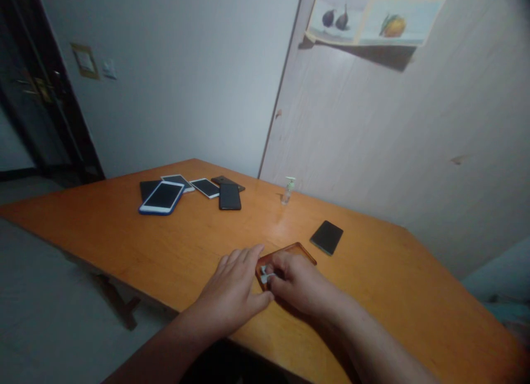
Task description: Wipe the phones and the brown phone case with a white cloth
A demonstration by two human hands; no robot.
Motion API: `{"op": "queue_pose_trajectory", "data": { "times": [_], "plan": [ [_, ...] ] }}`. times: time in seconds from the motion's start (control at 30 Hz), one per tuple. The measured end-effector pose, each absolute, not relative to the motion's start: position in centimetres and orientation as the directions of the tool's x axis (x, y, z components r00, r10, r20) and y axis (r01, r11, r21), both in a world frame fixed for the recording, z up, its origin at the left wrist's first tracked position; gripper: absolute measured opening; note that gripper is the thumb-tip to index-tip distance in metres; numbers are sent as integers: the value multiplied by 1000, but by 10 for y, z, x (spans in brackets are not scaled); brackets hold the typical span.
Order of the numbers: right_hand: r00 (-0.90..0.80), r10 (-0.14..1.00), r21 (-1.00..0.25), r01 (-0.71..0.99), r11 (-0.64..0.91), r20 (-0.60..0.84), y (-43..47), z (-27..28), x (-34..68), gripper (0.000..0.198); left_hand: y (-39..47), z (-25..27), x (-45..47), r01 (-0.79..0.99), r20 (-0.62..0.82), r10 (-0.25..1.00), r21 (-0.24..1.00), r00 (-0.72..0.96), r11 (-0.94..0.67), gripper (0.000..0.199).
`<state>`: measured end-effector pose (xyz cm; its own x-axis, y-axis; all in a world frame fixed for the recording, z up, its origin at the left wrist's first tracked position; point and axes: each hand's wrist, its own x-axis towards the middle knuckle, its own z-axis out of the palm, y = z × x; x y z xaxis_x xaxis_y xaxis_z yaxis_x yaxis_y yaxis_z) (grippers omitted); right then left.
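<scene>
A shallow see-through phone case lies on the table with its rim up, the orange wood showing through it. My left hand spans its left end, fingertips by the far edge and thumb by the near corner, holding it in place. My right hand is over the inside of the case, fingers pinched on a small crumpled white wipe at the left end. My fingers hide part of the wipe and the middle of the case. A dark phone lies flat just beyond the right end.
Several phones lie at the back left of the wooden table, among them a blue-cased phone and a black phone. A small clear pump bottle stands near the wall. The table's near edge runs below my wrists.
</scene>
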<state>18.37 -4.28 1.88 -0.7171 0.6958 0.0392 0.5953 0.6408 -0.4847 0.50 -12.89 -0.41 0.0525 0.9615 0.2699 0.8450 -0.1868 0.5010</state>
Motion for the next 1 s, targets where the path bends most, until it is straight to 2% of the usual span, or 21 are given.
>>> {"op": "queue_pose_trajectory", "data": {
  "times": [0.07,0.17,0.23,0.3,0.43,0.5,0.57,0.7,0.77,0.87,0.93,1.0],
  "plan": [
    [-700,714,-423,641,641,19,-41,23,187,9,-129,-3,5,846,267,963,501,50,-183,78],
    [-509,858,-231,829,510,67,-24,26,200,8,-130,0,5,844,258,964,504,56,-184,78],
    [-432,894,-162,880,447,120,-18,25,204,9,-130,0,4,841,258,964,507,59,-187,78],
    [-472,867,-175,851,495,159,-24,21,197,10,-130,-1,4,839,271,961,507,59,-195,79],
    [-678,703,-275,649,709,213,-49,15,168,12,-128,-5,4,841,294,954,501,56,-204,80],
    [-733,648,-293,586,756,206,-52,17,162,13,-128,-6,4,843,297,953,499,52,-201,83],
    [-706,681,-254,634,730,195,-45,20,166,12,-129,-6,3,841,291,955,504,49,-197,86],
    [-507,834,-152,826,543,219,-29,21,182,13,-130,-4,3,837,269,962,517,41,-180,89],
    [-546,808,-214,781,586,221,-32,18,181,13,-130,-4,3,835,271,962,519,41,-182,91],
    [-710,668,-333,589,737,222,-44,15,170,14,-129,-5,3,840,267,963,515,36,-174,92],
    [-739,640,-331,562,758,211,-46,15,165,15,-129,-5,3,841,265,964,513,32,-169,93],
    [-676,709,-257,662,704,199,-40,18,168,16,-129,-4,3,841,262,964,514,35,-170,94]
  ]
}}
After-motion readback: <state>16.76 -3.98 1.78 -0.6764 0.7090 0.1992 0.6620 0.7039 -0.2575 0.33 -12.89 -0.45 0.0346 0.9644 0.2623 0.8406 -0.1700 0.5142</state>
